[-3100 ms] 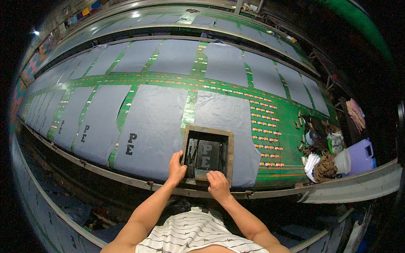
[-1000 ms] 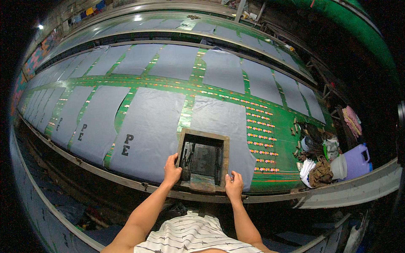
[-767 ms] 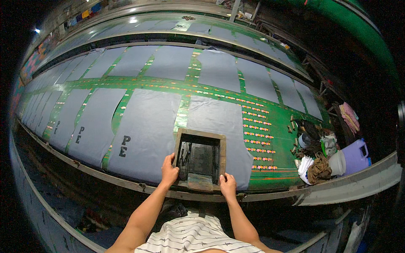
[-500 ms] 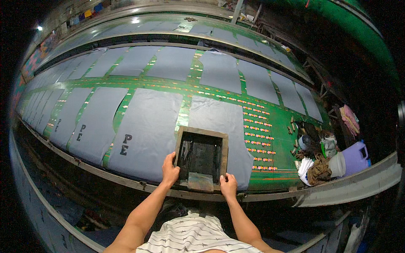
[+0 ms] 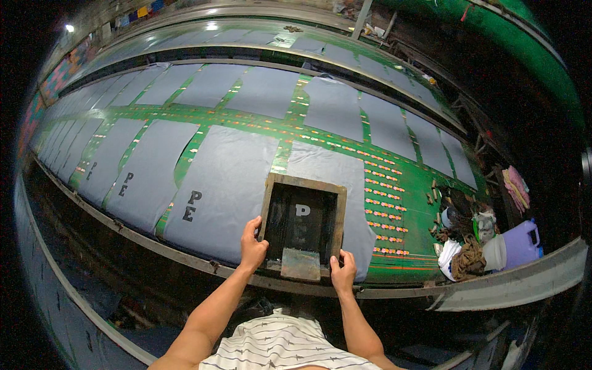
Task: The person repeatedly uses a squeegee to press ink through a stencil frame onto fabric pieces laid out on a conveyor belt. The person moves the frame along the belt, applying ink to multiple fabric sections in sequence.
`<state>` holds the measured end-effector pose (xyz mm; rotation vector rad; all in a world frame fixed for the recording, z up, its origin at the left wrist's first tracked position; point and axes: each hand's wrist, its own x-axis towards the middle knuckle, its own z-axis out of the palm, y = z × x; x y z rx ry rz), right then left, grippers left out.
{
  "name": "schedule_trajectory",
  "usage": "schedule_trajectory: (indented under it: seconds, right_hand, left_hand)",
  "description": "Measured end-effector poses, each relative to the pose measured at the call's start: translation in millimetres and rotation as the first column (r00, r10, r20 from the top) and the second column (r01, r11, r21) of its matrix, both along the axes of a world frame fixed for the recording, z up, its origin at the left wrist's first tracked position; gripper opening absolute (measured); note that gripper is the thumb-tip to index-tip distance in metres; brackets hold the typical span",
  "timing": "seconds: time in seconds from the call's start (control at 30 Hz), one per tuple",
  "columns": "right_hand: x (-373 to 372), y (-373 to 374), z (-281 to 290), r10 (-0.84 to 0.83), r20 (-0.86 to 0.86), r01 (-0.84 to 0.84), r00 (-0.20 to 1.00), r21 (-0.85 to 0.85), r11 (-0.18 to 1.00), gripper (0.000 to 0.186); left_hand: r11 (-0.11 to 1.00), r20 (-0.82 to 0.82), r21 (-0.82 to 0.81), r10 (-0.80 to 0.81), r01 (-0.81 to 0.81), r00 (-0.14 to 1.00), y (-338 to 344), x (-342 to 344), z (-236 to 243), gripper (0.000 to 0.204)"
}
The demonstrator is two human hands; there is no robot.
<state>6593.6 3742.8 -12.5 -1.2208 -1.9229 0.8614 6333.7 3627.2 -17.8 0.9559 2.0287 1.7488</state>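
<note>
A wooden-edged printing screen lies over a grey-blue fabric piece at the table's near edge. Its dark mesh shows cut-out letter shapes, the upper one pale. At the screen's near end rests a flat, worn squeegee. My left hand grips the left side of the wooden frame, thumb and fingers closed round it. On the opposite side, my right hand holds the frame near its lower right corner. To the left, another fabric piece carries black printed letters.
The long green table bears rows of fabric pieces and lines of small pink-orange marks. Cloths, a white bucket and a purple jug crowd its right end. A metal rail runs along the near edge.
The view has shifted slightly, so the scene sits a little further right. The upper letter in the mesh now shows pale. Both hands keep their hold on the frame.
</note>
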Motion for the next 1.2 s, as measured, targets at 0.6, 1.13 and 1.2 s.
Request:
schedule_trajectory:
  seconds: [0.6, 1.13, 1.2]
  right_hand:
    - [-80, -17, 39, 0.279, -0.120, -0.285, 0.953, -0.029, 0.958, 0.025]
    - [-269, -125, 53, 0.652, -0.150, -0.660, 0.743, 0.000, 0.751, 0.025]
    - [-300, -147, 55, 0.677, -0.171, -0.692, 0.716, -0.045, 0.721, 0.024]
  left_hand:
    - [0.960, 0.025, -0.057, 0.275, -0.274, 0.961, -92, -39, 54, 0.068]
    - [0.783, 0.084, -0.102, 0.622, -0.614, 0.779, -274, -135, 70, 0.072]
    - [0.756, 0.100, -0.098, 0.655, -0.647, 0.749, -302, -154, 65, 0.072]
